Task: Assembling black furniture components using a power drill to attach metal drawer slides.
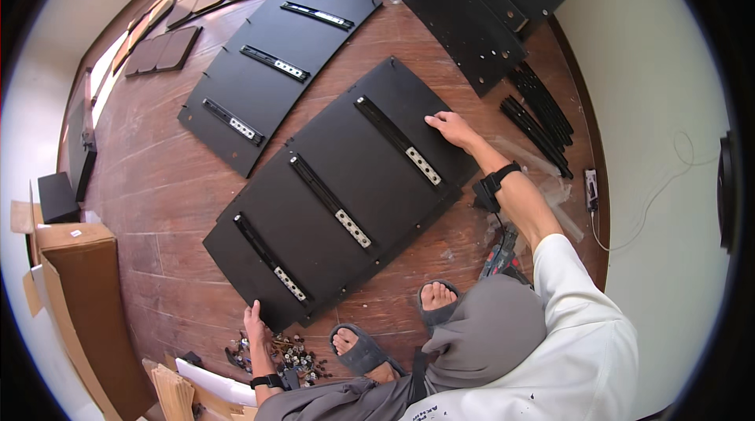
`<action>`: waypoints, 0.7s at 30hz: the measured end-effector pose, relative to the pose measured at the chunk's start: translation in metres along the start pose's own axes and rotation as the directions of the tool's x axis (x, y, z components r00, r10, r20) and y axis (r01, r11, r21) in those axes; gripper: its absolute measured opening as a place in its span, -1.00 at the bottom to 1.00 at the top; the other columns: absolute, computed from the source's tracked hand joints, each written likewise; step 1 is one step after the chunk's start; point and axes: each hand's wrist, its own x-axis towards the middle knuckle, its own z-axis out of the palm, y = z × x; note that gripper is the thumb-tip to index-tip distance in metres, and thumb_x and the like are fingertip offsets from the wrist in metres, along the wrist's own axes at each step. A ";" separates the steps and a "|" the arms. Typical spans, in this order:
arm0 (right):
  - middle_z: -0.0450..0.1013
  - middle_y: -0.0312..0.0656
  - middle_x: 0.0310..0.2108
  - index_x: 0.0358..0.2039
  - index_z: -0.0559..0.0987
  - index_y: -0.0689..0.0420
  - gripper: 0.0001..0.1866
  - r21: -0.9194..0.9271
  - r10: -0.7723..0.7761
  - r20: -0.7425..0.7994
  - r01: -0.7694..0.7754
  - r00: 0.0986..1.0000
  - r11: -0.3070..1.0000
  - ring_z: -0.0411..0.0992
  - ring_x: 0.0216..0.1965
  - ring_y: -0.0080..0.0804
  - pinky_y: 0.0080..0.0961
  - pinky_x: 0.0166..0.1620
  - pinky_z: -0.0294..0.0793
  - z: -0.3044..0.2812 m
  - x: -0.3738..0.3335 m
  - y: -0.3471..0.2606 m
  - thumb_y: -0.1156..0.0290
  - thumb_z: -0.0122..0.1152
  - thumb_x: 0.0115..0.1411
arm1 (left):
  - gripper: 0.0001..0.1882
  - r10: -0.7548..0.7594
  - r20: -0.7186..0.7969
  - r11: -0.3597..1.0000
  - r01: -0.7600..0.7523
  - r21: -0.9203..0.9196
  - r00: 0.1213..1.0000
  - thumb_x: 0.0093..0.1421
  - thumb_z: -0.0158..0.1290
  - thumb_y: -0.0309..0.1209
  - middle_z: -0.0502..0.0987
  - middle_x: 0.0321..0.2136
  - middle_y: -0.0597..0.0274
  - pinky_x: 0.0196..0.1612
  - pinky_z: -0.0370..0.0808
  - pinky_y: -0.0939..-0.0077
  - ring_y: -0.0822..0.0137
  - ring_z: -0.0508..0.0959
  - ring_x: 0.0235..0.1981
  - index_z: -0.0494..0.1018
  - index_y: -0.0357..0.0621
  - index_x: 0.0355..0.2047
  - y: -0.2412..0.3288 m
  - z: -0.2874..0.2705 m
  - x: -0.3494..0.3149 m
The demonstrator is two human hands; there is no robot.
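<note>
A large black panel (358,165) lies across the middle of the floor, at a slant before me. Three black drawer slides (329,201) with pale perforated ends run across its upper face. My left hand (255,330) grips the panel's near left end, its fingers partly hidden by the edge. At the opposite end, my right hand (452,128) is closed on the right edge, thumb over the top face; the fingers beneath are hidden. Beyond it lies a second black panel (271,86), also fitted with three slides.
Several dark boards (464,20) lie at the far right, near black rails (543,122). Loose hardware (295,358) is scattered beside my left wrist. A power tool (503,257) sits right of my knee. An open cardboard box (86,303) stands left; brown padded pieces (163,51) lie far left.
</note>
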 end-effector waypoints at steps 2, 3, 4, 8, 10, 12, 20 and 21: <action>0.55 -0.01 -0.16 -0.09 0.57 0.24 -0.42 0.003 -0.009 0.008 0.009 1.000 1.000 0.50 -0.09 -0.20 -0.35 -0.01 0.42 0.004 0.004 0.000 -0.07 0.10 0.19 | -0.68 0.081 -0.002 0.991 -0.080 -0.107 0.997 0.26 0.07 -0.21 0.54 -0.31 0.28 -0.27 0.56 0.44 0.38 0.56 -0.33 0.38 -0.16 -0.11 -0.001 0.010 0.002; 0.55 -0.01 -0.18 -0.11 0.58 0.24 -0.43 0.029 -0.009 0.019 0.009 1.000 1.000 0.50 -0.12 -0.23 -0.36 -0.03 0.42 0.004 0.009 0.001 -0.07 0.10 0.20 | -0.61 0.069 0.040 0.993 -0.065 -0.095 0.997 0.26 0.06 -0.27 0.48 -0.04 0.10 0.06 0.46 0.26 0.20 0.51 -0.04 0.34 -0.29 -0.02 -0.001 0.004 0.006; 0.56 -0.02 -0.20 -0.13 0.58 0.24 -0.43 0.053 -0.005 0.029 0.004 1.000 0.999 0.51 -0.14 -0.25 -0.36 -0.05 0.42 0.005 0.012 0.001 -0.07 0.09 0.20 | -0.61 0.076 0.024 0.992 -0.073 -0.104 0.997 0.26 0.06 -0.27 0.48 -0.04 0.10 0.06 0.46 0.26 0.20 0.51 -0.04 0.34 -0.29 -0.02 0.000 0.002 0.008; 0.54 -0.07 -0.36 -0.29 0.57 0.28 -0.45 -0.024 0.006 0.010 -0.006 1.000 1.000 0.48 -0.30 -0.31 -0.37 -0.20 0.41 0.008 0.017 -0.007 -0.07 0.06 0.22 | -0.62 0.059 0.020 0.983 -0.055 -0.173 0.998 0.26 0.07 -0.28 0.52 -0.12 0.13 0.00 0.46 0.40 0.30 0.52 -0.11 0.36 -0.29 -0.03 0.002 0.009 0.008; 0.51 -0.11 -0.43 -0.35 0.56 0.29 -0.44 0.009 -0.002 -0.002 0.002 1.000 1.000 0.45 -0.35 -0.38 -0.38 -0.23 0.39 0.010 0.021 -0.009 -0.08 0.06 0.23 | -0.62 0.055 -0.001 0.983 -0.055 -0.176 0.998 0.27 0.06 -0.25 0.52 -0.12 0.14 0.01 0.45 0.40 0.31 0.51 -0.12 0.37 -0.28 -0.04 0.005 0.009 0.010; 0.50 -0.13 -0.46 -0.37 0.56 0.30 -0.42 0.035 -0.038 -0.024 0.039 0.999 0.999 0.43 -0.37 -0.42 -0.40 -0.25 0.39 0.013 0.024 -0.008 -0.09 0.05 0.23 | -0.59 0.060 -0.009 0.981 -0.061 -0.182 0.998 0.29 0.05 -0.21 0.51 -0.11 0.15 0.00 0.45 0.41 0.31 0.51 -0.11 0.37 -0.28 -0.01 0.008 0.012 0.012; 0.48 -0.22 -0.48 -0.37 0.58 0.29 -0.43 0.034 -0.023 -0.082 0.026 0.996 0.999 0.40 -0.39 -0.50 -0.48 -0.25 0.37 0.013 0.020 -0.012 -0.09 0.06 0.24 | -0.44 0.000 0.017 0.995 0.002 -0.103 1.000 0.32 -0.03 -0.05 0.50 -0.06 0.20 0.01 0.43 0.43 0.34 0.49 -0.07 0.35 -0.31 0.09 0.024 0.026 0.013; 0.49 -0.22 -0.48 -0.37 0.58 0.28 -0.42 0.036 -0.018 -0.087 0.021 0.996 0.999 0.41 -0.39 -0.49 -0.48 -0.25 0.37 0.014 0.022 -0.011 -0.10 0.06 0.24 | -0.40 0.002 0.039 0.997 0.001 -0.082 0.999 0.32 -0.04 -0.02 0.46 0.00 0.15 0.05 0.42 0.39 0.29 0.48 -0.02 0.31 -0.32 0.11 0.025 0.024 0.013</action>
